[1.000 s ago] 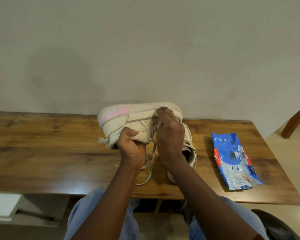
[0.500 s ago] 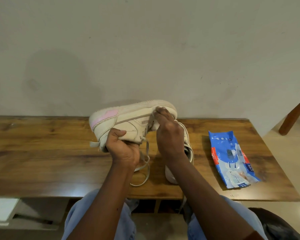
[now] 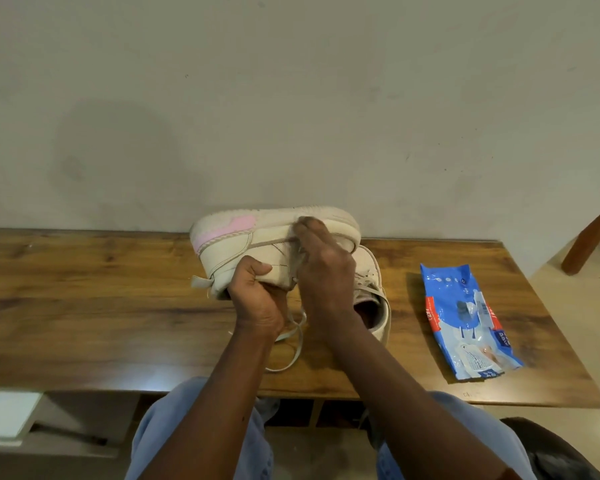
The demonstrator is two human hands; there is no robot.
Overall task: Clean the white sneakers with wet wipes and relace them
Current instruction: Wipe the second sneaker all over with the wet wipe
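A white sneaker (image 3: 257,244) with a pink patch is held above the table on its side, sole toward the wall. My left hand (image 3: 257,299) grips it at the heel opening from below. My right hand (image 3: 326,271) presses its fingertips on the sneaker's side just under the sole edge, where a pale crumpled wet wipe (image 3: 300,253) peeks out under the fingers. A loose lace (image 3: 293,344) hangs from the sneaker to the table. The second sneaker (image 3: 374,292) lies on the table behind my right wrist, partly hidden. A blue pack of wet wipes (image 3: 465,317) lies flat to the right.
The wooden table (image 3: 84,306) stands against a plain wall. A brown chair leg (image 3: 589,237) slants at the far right. A white object (image 3: 4,414) sits low at the left, below the table's front edge. My knees in blue jeans are under the table.
My right hand's fingertips have slid a little to the left along the sneaker's side. My left hand keeps its grip, with the sneaker shifting only slightly.
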